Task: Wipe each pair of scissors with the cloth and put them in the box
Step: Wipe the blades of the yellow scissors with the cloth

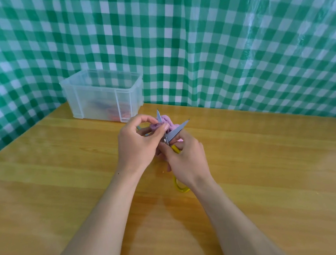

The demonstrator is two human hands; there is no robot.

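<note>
Yellow-handled scissors (176, 131) are held over the middle of the wooden table, blades spread apart in a V. My right hand (188, 162) grips the yellow handles, and one handle loop sticks out below my wrist. My left hand (137, 143) pinches a pink cloth (163, 123) around the left blade near its tip. The clear plastic box (103, 96) stands at the back left of the table, with blurred red and orange shapes inside that look like other scissors. Something teal pokes out from behind my left hand; I cannot tell what it is.
The wooden table (66, 187) fills the lower half of the view. A green and white checked cloth (216, 41) hangs as a backdrop behind and around the table, close behind the box.
</note>
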